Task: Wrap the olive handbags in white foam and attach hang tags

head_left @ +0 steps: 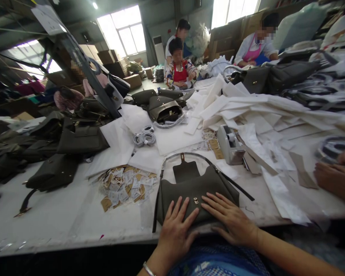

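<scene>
A dark olive handbag (pixel 195 184) lies flat at the near edge of the white table (pixel 60 218), its flap open and a metal clasp in the middle. My left hand (pixel 176 226) rests on the bag's lower left, fingers stretched out and apart. My right hand (pixel 228 216) lies flat on the bag's lower right, fingers spread beside the clasp. Neither hand holds anything. The bag's thin strap (pixel 156 203) trails down its left side.
A pile of paper tags (pixel 123 186) sits left of the bag, a tape dispenser (pixel 230 143) behind it, white sheets (pixel 247 107) further back. Several dark bags (pixel 60 149) are stacked at left. Another person's hands (pixel 336 176) rest at right; three people sit at the far end.
</scene>
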Available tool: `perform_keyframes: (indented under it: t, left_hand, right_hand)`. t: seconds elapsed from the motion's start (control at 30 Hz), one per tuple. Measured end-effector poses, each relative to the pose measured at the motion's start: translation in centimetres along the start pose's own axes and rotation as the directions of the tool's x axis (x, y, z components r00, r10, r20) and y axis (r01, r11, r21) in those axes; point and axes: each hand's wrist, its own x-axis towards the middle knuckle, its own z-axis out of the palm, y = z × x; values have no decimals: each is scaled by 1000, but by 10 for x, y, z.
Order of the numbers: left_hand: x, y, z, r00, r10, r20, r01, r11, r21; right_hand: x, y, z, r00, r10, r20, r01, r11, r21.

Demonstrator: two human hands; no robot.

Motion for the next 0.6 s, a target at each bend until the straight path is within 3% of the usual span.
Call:
perform_keyframes:
  t: [0.1,0.27,0.43,0.53,0.6]
  left_hand:
    - [3,6,2,1000,-22,-9,22,1000,-17]
    - [6,9,16,997,-35,-67,39,998,51]
    - [6,4,27,987,26,-159,7,979,202]
    - [9,4,28,970,73,-231,-5,959,285]
    - [10,2,29,955,106,-276,-11,946,325]
  right_hand:
    - [11,-5,-7,998,55,7,-55,996,73]
    - [62,-10,-23,984,178,6,-177,981,73]
    - [98,-5,-28,988,30,154,-8,990,-141]
    - [103,-1,-25,978,-34,205,67,985,-156]
    - [104,-1,-21,972,-15,234,52,987,-151]
